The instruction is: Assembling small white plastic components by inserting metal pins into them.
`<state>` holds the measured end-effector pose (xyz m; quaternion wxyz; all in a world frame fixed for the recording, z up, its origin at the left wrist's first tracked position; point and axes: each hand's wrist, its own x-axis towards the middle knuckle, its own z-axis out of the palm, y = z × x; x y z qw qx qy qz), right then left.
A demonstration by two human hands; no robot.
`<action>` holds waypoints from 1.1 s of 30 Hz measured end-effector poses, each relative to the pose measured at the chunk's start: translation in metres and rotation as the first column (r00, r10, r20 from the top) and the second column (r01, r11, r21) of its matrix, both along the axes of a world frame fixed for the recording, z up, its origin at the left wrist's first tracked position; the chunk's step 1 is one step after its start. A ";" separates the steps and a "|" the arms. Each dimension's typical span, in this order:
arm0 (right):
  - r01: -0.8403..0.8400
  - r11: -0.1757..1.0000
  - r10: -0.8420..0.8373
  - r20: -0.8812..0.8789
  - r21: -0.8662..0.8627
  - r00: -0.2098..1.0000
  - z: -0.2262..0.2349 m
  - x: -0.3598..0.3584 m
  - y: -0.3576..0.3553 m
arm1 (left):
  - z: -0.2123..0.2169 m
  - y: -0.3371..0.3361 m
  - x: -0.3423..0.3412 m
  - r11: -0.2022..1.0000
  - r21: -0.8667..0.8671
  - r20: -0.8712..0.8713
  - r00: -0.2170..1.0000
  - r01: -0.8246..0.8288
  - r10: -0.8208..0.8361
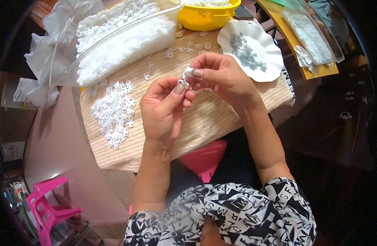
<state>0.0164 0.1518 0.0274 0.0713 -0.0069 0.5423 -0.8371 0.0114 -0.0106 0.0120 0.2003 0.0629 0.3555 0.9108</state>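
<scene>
Above the middle of the cloth-covered table my left hand (166, 98) pinches a small white plastic piece (183, 84) between thumb and fingers. My right hand (221, 78) grips another small white plastic part (189, 72) just above it. Something small and shiny shows between the two parts, too little to make out. Left of my left hand lies a loose pile of flat white two-holed plastic pieces (114, 112). Beyond my right hand stands a white wavy-rimmed plate (268, 69) bearing many small grey pieces (248, 51).
A clear bin (123, 35) full of white pieces stands at the far left, beside crumpled plastic bags (41, 53). A yellow basin (207, 16) is at the back. Far right, a clear container (309, 37) rests on a yellow surface. A pink stool (49, 207) stands lower left.
</scene>
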 end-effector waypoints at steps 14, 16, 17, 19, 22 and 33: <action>-0.015 0.995 0.014 0.012 0.100 1.000 0.015 0.005 0.004 | 0.004 -0.001 0.002 1.000 -0.027 0.024 1.000 -0.004 0.005; 0.035 0.999 -0.032 0.092 -0.027 0.995 0.017 0.004 0.008 | 0.004 0.000 0.003 0.999 -0.041 0.011 1.000 -0.005 0.005; 0.023 0.998 -0.019 0.071 -0.058 0.997 0.014 0.004 0.009 | 0.005 0.000 0.003 0.998 -0.056 -0.005 1.000 -0.006 0.006; 0.022 0.998 -0.017 0.076 -0.061 0.997 0.012 0.003 0.009 | 0.008 0.001 0.004 0.996 -0.085 -0.020 1.000 -0.011 0.010; 0.015 0.998 -0.011 0.078 -0.055 0.997 0.011 0.003 0.006 | 0.010 0.002 0.005 0.992 -0.122 -0.043 0.999 -0.027 0.022; -0.002 1.000 0.001 0.009 0.031 1.000 0.011 0.004 0.002 | 0.009 0.000 0.005 0.987 -0.151 -0.058 0.997 -0.057 0.049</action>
